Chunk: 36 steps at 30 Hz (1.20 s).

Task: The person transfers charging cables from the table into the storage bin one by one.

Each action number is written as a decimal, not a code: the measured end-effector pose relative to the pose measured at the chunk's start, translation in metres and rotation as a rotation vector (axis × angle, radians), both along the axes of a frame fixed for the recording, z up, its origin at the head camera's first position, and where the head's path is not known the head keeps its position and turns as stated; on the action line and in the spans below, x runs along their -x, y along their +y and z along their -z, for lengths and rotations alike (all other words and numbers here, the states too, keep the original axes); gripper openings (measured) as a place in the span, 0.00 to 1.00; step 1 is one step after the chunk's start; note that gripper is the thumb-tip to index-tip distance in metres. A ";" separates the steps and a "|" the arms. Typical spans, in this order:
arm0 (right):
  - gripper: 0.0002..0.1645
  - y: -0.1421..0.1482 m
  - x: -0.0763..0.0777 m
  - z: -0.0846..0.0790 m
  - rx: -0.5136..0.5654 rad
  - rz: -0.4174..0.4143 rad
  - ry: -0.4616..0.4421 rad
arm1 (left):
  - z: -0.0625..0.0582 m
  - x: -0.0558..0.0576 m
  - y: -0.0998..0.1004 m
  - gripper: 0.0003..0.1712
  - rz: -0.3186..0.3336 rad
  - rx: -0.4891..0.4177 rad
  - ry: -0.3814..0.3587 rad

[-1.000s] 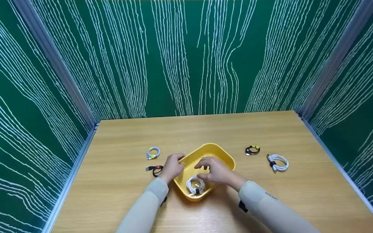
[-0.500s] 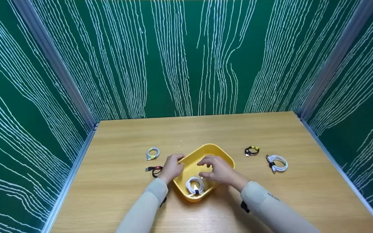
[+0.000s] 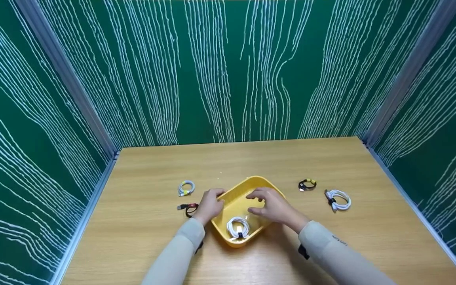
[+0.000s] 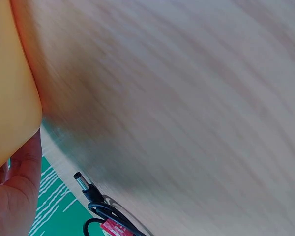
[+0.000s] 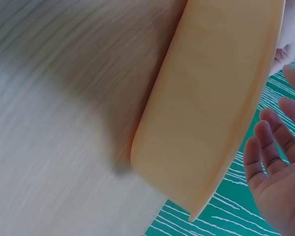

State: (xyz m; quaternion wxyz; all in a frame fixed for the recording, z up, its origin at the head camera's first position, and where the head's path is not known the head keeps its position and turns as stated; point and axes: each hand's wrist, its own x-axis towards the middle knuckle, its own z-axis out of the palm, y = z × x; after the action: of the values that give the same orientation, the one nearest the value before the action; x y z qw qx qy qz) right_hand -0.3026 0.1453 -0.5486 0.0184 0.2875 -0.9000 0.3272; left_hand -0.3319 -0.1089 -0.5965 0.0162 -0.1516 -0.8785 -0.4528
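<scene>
A yellow plastic bin (image 3: pixel 236 206) stands at an angle on the table between my hands. My left hand (image 3: pixel 210 206) grips its left rim, fingers over the edge; the left wrist view shows that hand (image 4: pixel 17 196) against the bin's outer wall. Inside the bin, at the near end, lies a coiled white cable (image 3: pixel 230 227) with a black tie. Above the bin's right side hovers my right hand (image 3: pixel 276 206), its fingers loosely bent and holding nothing. In the right wrist view this hand (image 5: pixel 278 182) is spread apart beside the bin's rim.
Left of the bin lie a light blue coiled cable (image 3: pixel 192 185) and a black cable with a red tie (image 3: pixel 192 205). To the right are a black cable with a yellow tie (image 3: pixel 310 186) and a larger white coiled cable (image 3: pixel 339 193). Green walls (image 3: pixel 244 71) enclose the table.
My right hand has drifted a little to the right, away from the white cable in the bin. The left hand keeps its grip on the rim and the bin stays in place.
</scene>
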 end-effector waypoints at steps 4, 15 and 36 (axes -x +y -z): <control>0.21 0.004 0.000 -0.001 -0.013 0.028 0.003 | 0.001 0.000 0.000 0.18 0.001 -0.004 0.008; 0.20 0.014 0.000 -0.004 -0.018 0.051 0.050 | 0.002 0.002 -0.001 0.17 0.003 0.032 0.063; 0.21 0.031 0.002 -0.012 -0.001 0.200 -0.054 | 0.002 0.002 -0.001 0.15 0.009 0.019 0.050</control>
State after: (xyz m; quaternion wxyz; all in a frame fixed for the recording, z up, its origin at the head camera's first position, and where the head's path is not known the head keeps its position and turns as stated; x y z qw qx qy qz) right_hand -0.3047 0.1758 -0.5362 0.0265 0.1874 -0.9245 0.3308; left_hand -0.3340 -0.1095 -0.5989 0.0350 -0.1669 -0.8814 -0.4405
